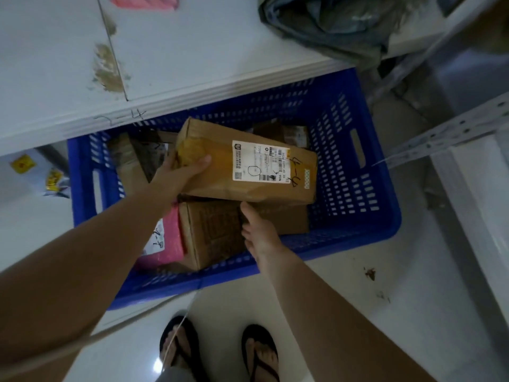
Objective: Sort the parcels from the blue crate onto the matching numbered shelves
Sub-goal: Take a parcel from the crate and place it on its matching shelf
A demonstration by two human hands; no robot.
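A blue crate (355,188) stands on the floor, partly under a white shelf. A long brown cardboard parcel (220,150) with a white label and handwritten "4-4" is held tilted above the crate's contents. My left hand (179,175) grips its left end, thumb on top. My right hand (257,232) reaches under its near edge, fingers hidden beneath the box. Below lie another brown box (214,232), a pink parcel (168,241) marked "2-2", and more cardboard parcels (137,158) at the back.
The white shelf (165,64) above the crate bears handwritten "2-4" on its front edge (121,117). A grey bag (330,26) lies on it at right. A metal shelf upright (446,133) stands right. Small packets (55,183) lie left. My sandalled feet (217,351) stand below.
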